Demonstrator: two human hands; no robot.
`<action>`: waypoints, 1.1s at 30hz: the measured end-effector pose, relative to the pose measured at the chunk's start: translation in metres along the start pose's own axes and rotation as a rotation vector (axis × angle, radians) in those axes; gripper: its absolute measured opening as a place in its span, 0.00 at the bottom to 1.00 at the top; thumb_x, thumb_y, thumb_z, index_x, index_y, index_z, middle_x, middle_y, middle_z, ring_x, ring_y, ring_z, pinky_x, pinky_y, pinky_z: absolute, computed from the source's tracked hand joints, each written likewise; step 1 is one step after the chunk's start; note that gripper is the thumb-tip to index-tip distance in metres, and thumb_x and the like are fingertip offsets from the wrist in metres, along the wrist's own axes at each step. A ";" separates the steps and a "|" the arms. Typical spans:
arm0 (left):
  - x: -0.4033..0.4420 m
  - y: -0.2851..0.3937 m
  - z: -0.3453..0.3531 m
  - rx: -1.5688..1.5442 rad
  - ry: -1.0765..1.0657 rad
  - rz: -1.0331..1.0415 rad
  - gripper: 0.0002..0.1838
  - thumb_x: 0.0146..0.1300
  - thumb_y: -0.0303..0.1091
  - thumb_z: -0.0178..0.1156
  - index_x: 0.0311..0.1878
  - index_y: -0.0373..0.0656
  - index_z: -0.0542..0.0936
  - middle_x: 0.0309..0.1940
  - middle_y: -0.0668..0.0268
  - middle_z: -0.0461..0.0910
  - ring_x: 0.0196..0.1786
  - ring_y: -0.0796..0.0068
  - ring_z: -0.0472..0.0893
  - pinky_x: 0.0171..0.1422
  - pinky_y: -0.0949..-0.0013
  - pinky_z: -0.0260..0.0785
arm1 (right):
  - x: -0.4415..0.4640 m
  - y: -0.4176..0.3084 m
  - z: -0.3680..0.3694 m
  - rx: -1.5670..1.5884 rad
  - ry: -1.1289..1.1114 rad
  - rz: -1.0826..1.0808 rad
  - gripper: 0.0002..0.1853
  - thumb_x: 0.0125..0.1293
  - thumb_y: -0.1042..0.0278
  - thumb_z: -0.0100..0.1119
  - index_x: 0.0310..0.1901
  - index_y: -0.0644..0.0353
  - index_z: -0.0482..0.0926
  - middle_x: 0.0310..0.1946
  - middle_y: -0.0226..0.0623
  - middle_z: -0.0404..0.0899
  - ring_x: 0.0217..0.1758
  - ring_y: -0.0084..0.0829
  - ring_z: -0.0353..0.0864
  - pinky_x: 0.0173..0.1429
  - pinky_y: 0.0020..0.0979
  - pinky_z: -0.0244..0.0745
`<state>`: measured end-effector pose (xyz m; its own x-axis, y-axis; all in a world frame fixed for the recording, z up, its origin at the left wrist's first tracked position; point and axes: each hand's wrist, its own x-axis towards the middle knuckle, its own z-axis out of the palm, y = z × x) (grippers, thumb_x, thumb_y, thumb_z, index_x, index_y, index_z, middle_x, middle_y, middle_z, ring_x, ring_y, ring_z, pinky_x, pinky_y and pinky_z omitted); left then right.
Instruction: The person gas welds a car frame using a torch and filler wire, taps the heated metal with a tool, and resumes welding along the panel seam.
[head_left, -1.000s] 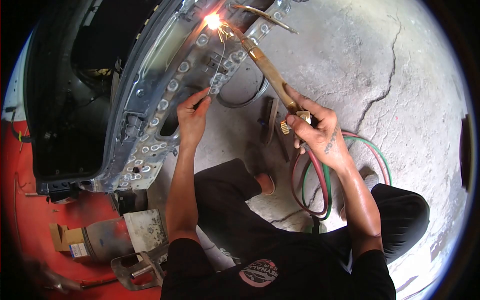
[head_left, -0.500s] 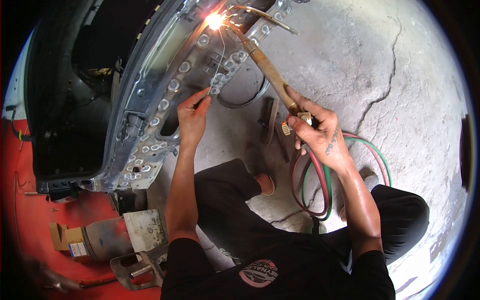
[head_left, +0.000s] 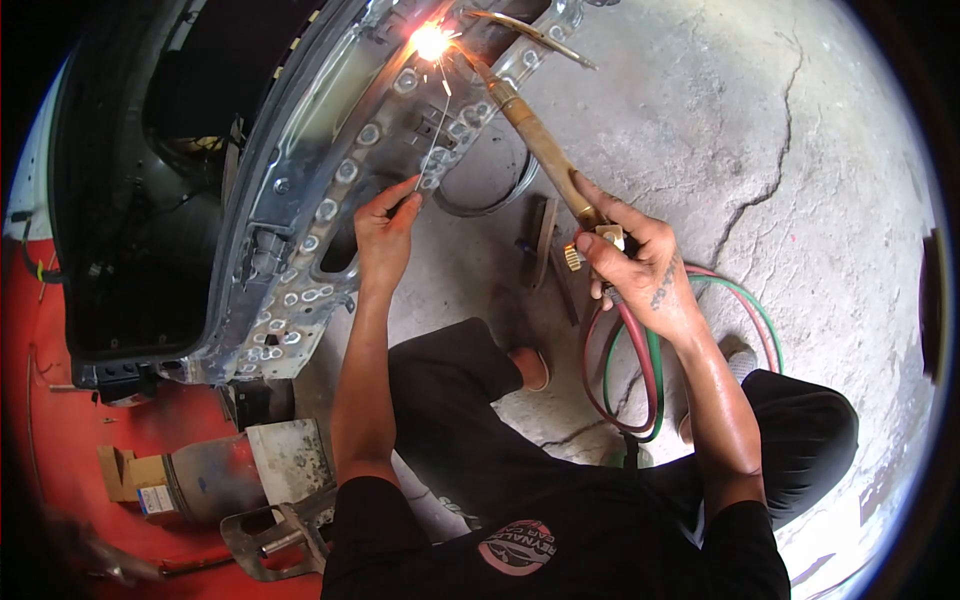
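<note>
Both my hands are full: my right hand (head_left: pixel 640 260) wraps the grip end of a brass torch (head_left: pixel 543 150), and my left hand (head_left: pixel 385 235) pinches a thin rod (head_left: pixel 436 135) between thumb and fingers. Farther out, the rod points up toward a bright, sparking glow (head_left: pixel 432 42) just beyond the torch's tip, on a metal panel (head_left: pixel 385 110) dotted with round marks; glare hides the exact contact. Below, a wire coil (head_left: pixel 478 212) lies on the concrete floor (head_left: pixel 650 120).
</note>
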<state>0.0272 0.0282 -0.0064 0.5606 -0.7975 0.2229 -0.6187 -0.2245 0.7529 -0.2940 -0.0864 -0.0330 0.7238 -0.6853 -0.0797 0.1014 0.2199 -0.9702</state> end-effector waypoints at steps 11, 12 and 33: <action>0.000 -0.002 -0.001 -0.011 -0.001 -0.023 0.16 0.73 0.24 0.67 0.62 0.37 0.89 0.40 0.72 0.89 0.41 0.86 0.79 0.49 0.77 0.71 | -0.001 0.000 0.000 -0.013 0.009 -0.029 0.33 0.77 0.66 0.64 0.81 0.58 0.70 0.42 0.35 0.85 0.28 0.19 0.82 0.31 0.26 0.81; 0.000 -0.001 -0.001 -0.012 0.001 -0.024 0.16 0.73 0.24 0.67 0.62 0.37 0.89 0.40 0.72 0.89 0.41 0.86 0.79 0.49 0.77 0.71 | -0.001 -0.001 0.000 -0.012 0.005 -0.018 0.34 0.76 0.66 0.63 0.82 0.55 0.70 0.45 0.37 0.87 0.29 0.19 0.82 0.31 0.26 0.82; 0.005 -0.008 0.001 -0.012 -0.012 0.001 0.15 0.73 0.23 0.67 0.61 0.36 0.89 0.45 0.69 0.91 0.45 0.85 0.82 0.53 0.77 0.74 | -0.001 0.000 0.000 0.007 0.010 0.011 0.34 0.76 0.67 0.64 0.82 0.56 0.70 0.45 0.38 0.87 0.28 0.20 0.82 0.31 0.26 0.82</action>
<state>0.0346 0.0259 -0.0122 0.5529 -0.8046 0.2165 -0.6128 -0.2166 0.7599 -0.2944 -0.0861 -0.0326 0.7183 -0.6895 -0.0927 0.0982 0.2323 -0.9677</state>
